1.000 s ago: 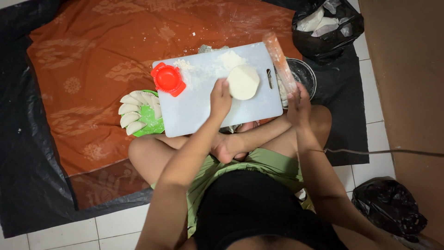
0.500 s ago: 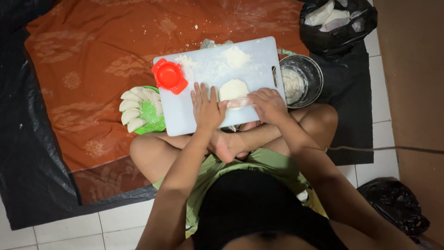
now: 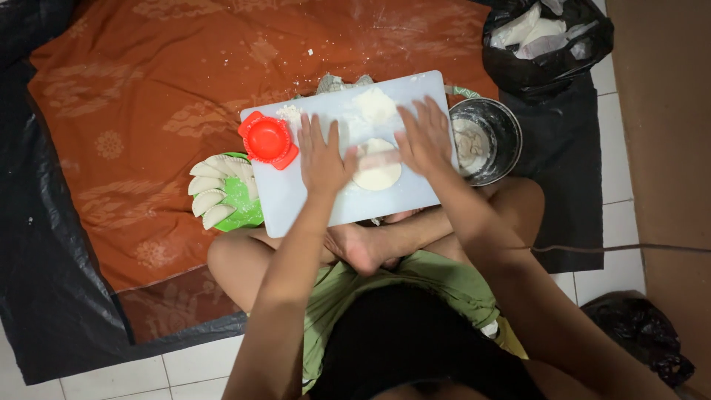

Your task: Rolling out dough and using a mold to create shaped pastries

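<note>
The board [image 3: 296, 207] rests across the person's crossed legs, on the cloth [image 3: 133, 96]. On it, the dough disc [image 3: 378, 174] lies at centre, with the press mould [image 3: 268, 140] at nine o'clock and a flour heap [image 3: 375, 104] at twelve. The bowl [image 3: 495, 133] sits off the board at three o'clock, the plate of dumplings [image 3: 222, 194] at eight (just beside the board's edge), and the bag [image 3: 544, 44] at one o'clock, behind the bowl.

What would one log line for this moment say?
left hand: flat on rolling pin | right hand: same | dough disc: under pin | white cutting board: on lap
</note>
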